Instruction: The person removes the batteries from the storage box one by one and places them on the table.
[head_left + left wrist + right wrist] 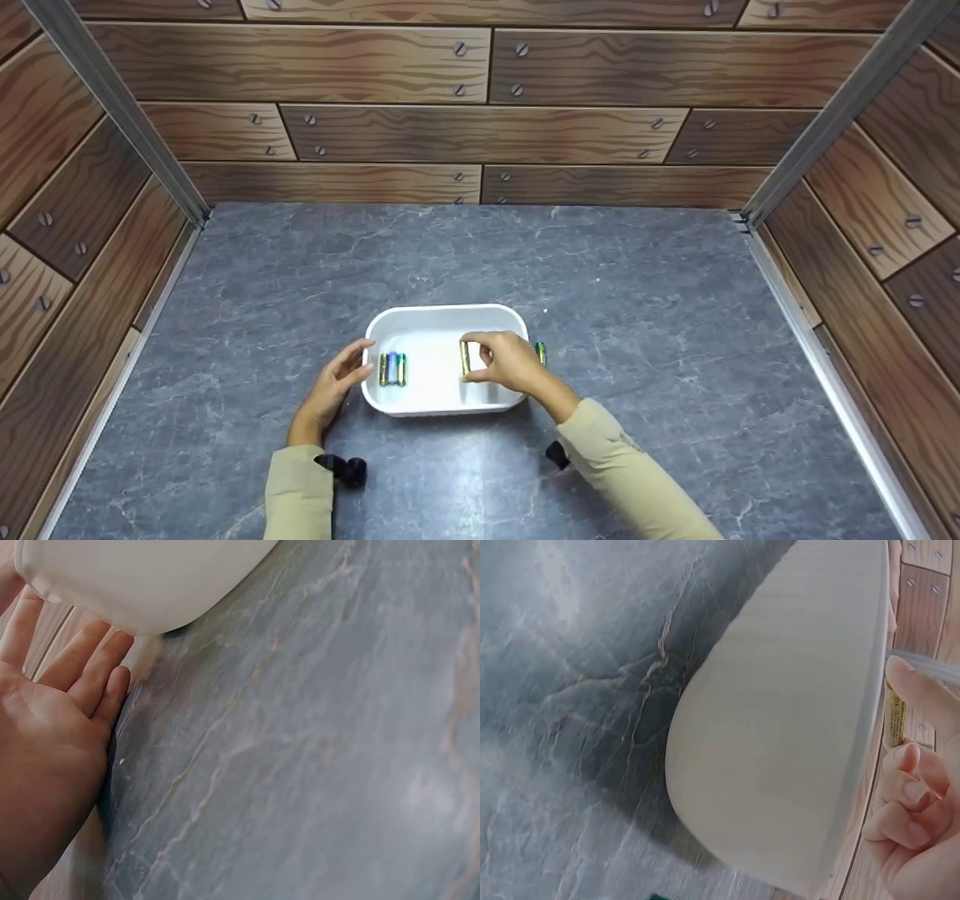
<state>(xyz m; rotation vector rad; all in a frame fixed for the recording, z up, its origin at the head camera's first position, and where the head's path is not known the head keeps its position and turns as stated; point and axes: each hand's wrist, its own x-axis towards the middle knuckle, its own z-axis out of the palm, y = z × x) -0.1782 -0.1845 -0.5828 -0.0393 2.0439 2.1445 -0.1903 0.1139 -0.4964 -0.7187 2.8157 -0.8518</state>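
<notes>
A white plastic tub stands on the grey marbled surface. Inside it, near the left end, three batteries lie side by side, gold, blue and green-gold. My right hand is over the tub's right part and pinches a gold battery by its two ends between thumb and finger. That battery's printed side also shows in the right wrist view. At the tub's left end my left hand has its fairly straight fingers against the outer wall, seen too in the left wrist view.
A green battery lies outside the tub, just beyond its right end. Wood-patterned panels close off the back and both sides. Black wrist cameras hang by the beige sleeves.
</notes>
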